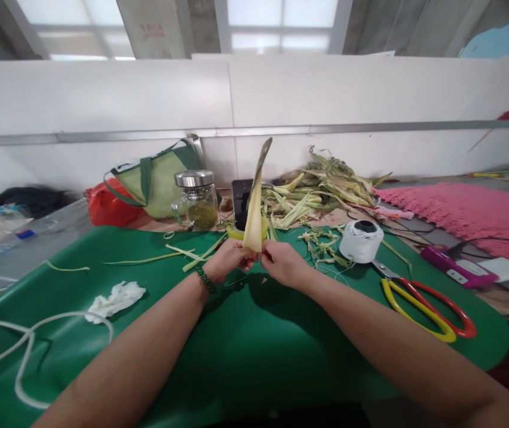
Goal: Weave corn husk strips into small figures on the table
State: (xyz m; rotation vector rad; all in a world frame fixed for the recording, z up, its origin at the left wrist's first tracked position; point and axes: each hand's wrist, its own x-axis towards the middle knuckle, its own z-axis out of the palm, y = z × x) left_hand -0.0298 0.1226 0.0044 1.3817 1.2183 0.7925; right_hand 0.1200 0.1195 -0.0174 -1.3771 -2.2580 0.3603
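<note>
A pale yellow-green corn husk [254, 220] stands upright between my hands, its dark, narrow tip pointing up. My left hand [230, 260], with a green bead bracelet on the wrist, pinches the broad lower end from the left. At the right corner of that same end, my right hand [283, 263] has its fingers closed on the husk. Behind the husk are a dark phone [240, 202] and a yellow round item [235, 232], both partly hidden. Thin husk strips [192, 254] lie just left of my hands.
A green mat [254, 356] covers the table. To the right lie a white thread spool [361, 241], scissors [428, 306] and a purple power strip [457, 267]. Husks [326, 181] are heaped behind, near a glass jar [197, 202]. A tissue [117, 300] and white cord [31, 333] lie left.
</note>
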